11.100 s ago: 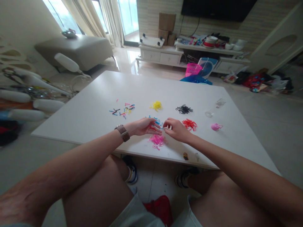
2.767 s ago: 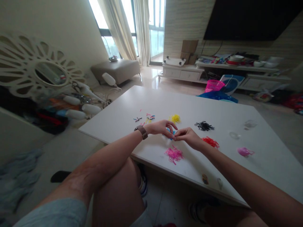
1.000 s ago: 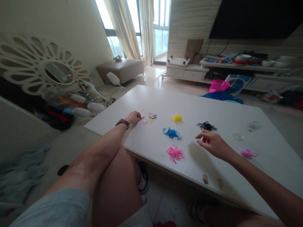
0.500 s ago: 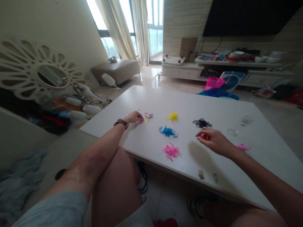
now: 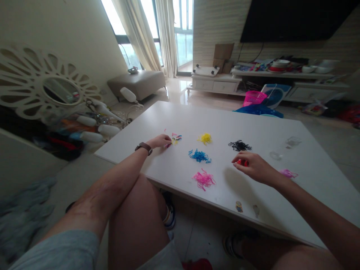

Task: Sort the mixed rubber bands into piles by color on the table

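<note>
My left hand [image 5: 161, 141], with a brown watch on its wrist, rests at the left of the white table [image 5: 222, 120], its fingers pressed together at a small mixed group of coloured bands [image 5: 176, 138]. What it pinches is too small to make out. My right hand [image 5: 249, 164] hovers over the table with curled fingers around a small red thing, just in front of the black pile [image 5: 240, 145]. Between the hands lie a yellow pile [image 5: 205, 138], a blue pile [image 5: 199, 155] and a pink pile [image 5: 203, 179] of bands.
Right of my right hand are a clear roll [image 5: 276, 155], a clear packet [image 5: 293, 142] and a purple item [image 5: 288, 173]. A small sticker [image 5: 239, 206] lies near the front edge. Beyond the table stands a pink basket [image 5: 254, 98].
The fingers of my left hand have shifted slightly at the mixed bands. My right hand has hardly moved, with the red thing still in it.
</note>
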`<state>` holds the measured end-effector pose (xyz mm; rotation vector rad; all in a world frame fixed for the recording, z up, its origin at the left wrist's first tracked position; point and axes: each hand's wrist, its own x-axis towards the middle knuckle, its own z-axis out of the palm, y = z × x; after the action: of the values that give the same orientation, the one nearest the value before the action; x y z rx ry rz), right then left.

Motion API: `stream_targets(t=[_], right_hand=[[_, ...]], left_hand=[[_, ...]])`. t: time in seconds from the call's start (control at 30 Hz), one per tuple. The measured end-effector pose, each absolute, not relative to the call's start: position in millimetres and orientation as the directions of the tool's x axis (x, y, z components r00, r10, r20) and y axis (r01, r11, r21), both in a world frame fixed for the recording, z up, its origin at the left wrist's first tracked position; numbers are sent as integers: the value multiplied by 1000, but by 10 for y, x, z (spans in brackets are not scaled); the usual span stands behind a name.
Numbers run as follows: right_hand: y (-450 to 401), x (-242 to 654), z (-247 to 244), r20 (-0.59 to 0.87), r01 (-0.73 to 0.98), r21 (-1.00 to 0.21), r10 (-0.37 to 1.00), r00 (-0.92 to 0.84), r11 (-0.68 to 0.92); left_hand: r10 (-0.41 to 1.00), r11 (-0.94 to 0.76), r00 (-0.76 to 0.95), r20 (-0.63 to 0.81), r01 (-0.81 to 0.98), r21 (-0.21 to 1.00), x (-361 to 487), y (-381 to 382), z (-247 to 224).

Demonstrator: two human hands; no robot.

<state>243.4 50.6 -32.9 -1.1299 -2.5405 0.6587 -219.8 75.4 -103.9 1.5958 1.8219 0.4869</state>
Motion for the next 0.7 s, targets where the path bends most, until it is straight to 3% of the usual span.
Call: stream_targets(t=[0.27,0.5,0.6,0.7], right_hand=[[480,2423,-330,38,617,-534,745,-666,579],[484,2433,-350,11,616,-531,732,-681,582],[478,2428,-342,20,614,-527,731,-682,588],[474,2418,-337,35,608,-528,731,-681,592]], left_hand=[[989,48,43,-142,812,581,-2175,795,-1099],[991,84,-11,-133,828,554,-2099,742,-1011],[988,119,-33,-148,774,622,-2093,710,-952],[986,145,-24,-165,610,779,-2033,667,-885]])
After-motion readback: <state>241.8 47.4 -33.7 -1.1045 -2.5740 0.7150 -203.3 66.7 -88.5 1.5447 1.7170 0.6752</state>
